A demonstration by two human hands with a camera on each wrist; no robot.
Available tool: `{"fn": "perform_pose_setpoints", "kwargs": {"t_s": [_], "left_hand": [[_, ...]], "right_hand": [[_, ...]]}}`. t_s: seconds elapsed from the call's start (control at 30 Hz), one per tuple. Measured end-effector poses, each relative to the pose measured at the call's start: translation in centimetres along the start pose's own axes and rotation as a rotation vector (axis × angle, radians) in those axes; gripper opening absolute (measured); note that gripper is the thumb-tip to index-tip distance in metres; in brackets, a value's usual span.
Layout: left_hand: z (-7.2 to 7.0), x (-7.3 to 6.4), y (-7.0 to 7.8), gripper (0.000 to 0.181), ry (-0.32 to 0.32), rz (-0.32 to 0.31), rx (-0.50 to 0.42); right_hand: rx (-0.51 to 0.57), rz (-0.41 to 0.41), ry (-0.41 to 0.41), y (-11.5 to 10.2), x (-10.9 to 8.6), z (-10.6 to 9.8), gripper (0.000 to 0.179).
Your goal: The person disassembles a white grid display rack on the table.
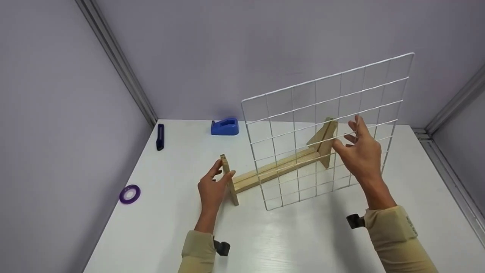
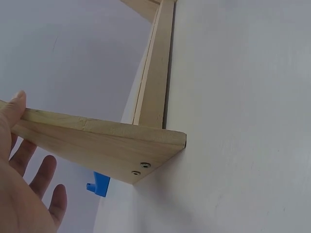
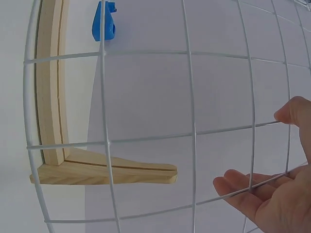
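Observation:
A wooden stand stretches across the table, its grooved crossbar (image 1: 278, 170) joining a left end board (image 1: 229, 184) and a right end board (image 1: 323, 146). My left hand (image 1: 213, 189) grips the upper part of the left end board, thumb on one face and fingers on the other. Two screw heads show low on that board in the left wrist view. With my right hand (image 1: 362, 155) I hold a white wire grid panel (image 1: 316, 80) upright and tilted, in front of the crossbar. In the right wrist view, that hand's thumb and fingers (image 3: 238, 194) hook round the grid wires.
At the table's back edge stands a blue tape dispenser (image 1: 225, 127). A dark blue utility knife (image 1: 160, 137) lies at the back left, and a purple ring (image 1: 130, 194) is near the left edge. Walls enclose the white table (image 1: 170, 231).

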State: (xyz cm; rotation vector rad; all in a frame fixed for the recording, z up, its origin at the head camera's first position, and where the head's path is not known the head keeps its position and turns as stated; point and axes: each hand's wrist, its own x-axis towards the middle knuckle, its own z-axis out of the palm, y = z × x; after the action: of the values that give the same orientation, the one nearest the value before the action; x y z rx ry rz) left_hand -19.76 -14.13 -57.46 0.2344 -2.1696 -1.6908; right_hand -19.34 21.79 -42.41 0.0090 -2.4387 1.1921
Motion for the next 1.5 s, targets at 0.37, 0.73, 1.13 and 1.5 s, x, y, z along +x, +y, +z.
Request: {"fn": "perform_pose_setpoints", "kwargs": {"t_s": [0.37, 0.73, 1.13, 1.5], "left_hand": [[-0.4, -0.9, -0.1, 0.060, 0.063, 0.010, 0.012], [-0.6, -1.8, -0.2, 0.060, 0.131, 0.047, 0.051], [-1.2, -2.8, 0.0, 0.059, 0.178, 0.024, 0.066], [-1.3, -3.6, 0.0, 0.060, 0.219, 0.029, 0.067]], "right_hand": [[-0.060, -0.047, -0.119, 1.1, -0.2, 0.1, 0.087], [-0.109, -0.085, -0.213, 1.8, -0.4, 0.4, 0.087], [-0.160, -0.117, -0.317, 3.2, -0.9, 0.6, 0.086], [-0.213, -0.115, -0.394, 4.7, -0.9, 0.6, 0.084]]}}
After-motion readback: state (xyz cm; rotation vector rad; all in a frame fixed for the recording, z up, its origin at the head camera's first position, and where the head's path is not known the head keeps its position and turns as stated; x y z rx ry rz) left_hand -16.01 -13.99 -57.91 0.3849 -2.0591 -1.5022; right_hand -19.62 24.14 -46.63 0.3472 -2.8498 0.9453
